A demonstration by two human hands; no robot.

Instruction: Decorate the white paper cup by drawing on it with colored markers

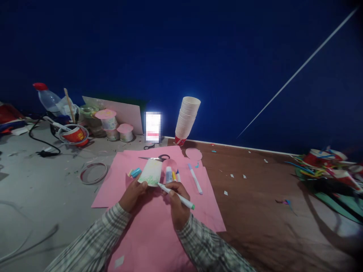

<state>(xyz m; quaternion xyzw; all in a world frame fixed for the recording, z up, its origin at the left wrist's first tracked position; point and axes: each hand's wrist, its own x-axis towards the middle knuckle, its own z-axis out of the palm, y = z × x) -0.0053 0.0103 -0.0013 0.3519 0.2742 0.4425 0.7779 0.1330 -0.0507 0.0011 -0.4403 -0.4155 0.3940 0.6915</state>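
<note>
My left hand (135, 192) is closed on a white paper cup (151, 170) that has green scribbled marks along its near end. In my right hand (178, 204) is a white marker (181, 199) with a green end, its tip at the cup's lower right edge. Pink paper sheets (159, 234) lie under both hands. Just beyond the cup are scissors (163, 157) with dark handles. A glue stick (168, 174) lies by my right fingers, and a blue cap-like piece (136, 173) is left of the cup. Another marker (195, 179) rests farther right.
A tall leaning stack of paper cups (187, 119) stands by the blue wall. Paper cups with pink tops (125, 130), a tape roll (93, 173), a red cup (76, 136) and a plastic bottle (48, 98) are at left. Cluttered cups (320, 158) sit at far right.
</note>
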